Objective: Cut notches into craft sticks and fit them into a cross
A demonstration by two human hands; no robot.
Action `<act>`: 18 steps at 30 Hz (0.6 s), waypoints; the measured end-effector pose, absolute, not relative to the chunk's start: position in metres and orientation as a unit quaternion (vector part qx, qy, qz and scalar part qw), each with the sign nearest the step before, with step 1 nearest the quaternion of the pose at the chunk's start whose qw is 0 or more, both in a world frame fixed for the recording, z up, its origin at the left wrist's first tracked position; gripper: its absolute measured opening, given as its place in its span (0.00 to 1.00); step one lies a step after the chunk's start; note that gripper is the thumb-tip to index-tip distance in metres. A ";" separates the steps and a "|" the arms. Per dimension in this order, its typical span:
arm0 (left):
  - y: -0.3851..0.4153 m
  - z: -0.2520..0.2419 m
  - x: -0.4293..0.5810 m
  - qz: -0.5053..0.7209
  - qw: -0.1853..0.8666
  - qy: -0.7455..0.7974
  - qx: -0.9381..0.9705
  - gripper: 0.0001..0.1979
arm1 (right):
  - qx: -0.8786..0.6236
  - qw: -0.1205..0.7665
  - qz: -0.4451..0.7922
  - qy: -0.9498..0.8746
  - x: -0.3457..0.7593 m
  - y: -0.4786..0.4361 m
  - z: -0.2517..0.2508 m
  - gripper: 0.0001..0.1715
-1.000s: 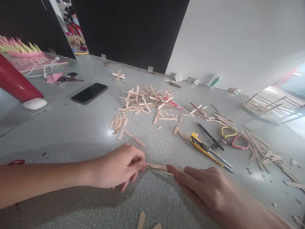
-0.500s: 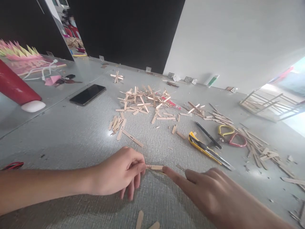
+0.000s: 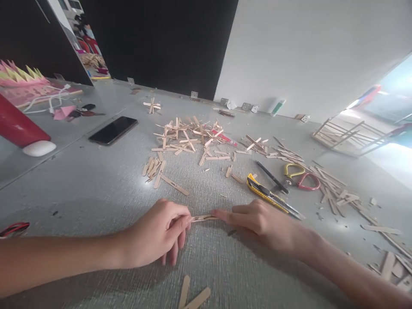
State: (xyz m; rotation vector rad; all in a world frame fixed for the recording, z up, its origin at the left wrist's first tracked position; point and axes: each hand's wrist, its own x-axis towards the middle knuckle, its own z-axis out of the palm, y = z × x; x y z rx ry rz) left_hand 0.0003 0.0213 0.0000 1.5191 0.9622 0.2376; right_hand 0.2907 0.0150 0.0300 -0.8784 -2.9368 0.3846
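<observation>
Head view: pinches the left end of one slim wooden piece (image 3: pixel 203 218) between closed thumb and fingers of the left hand (image 3: pixel 170 231), over the grey tabletop (image 3: pixel 119 180). Touches its right end with an outstretched finger of the right hand (image 3: pixel 246 218); cannot tell if gripping. Runs lengthwise left to right, nearly level. Counts two near sticks (image 3: pixel 184 292), one phone (image 3: pixel 113 130), one yellow cutter (image 3: pixel 270 195).

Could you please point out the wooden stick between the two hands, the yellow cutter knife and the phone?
Wooden stick (image 3: pixel 203 218): head view, on its exposed middle.
Yellow cutter knife (image 3: pixel 268 195): head view, on its handle.
Phone (image 3: pixel 113 130): head view, on its dark screen.
</observation>
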 end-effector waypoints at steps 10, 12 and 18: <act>0.010 -0.008 -0.002 0.150 0.526 0.418 0.726 0.23 | -0.379 -0.002 -0.097 -0.920 0.247 -0.056 0.036 0.39; 0.010 -0.006 0.000 0.147 0.529 0.421 0.721 0.23 | -0.355 0.010 0.008 -0.935 0.262 -0.027 0.035 0.37; 0.009 -0.005 0.003 0.166 0.505 0.443 0.722 0.23 | -0.285 0.029 0.118 -0.951 0.286 0.015 0.031 0.32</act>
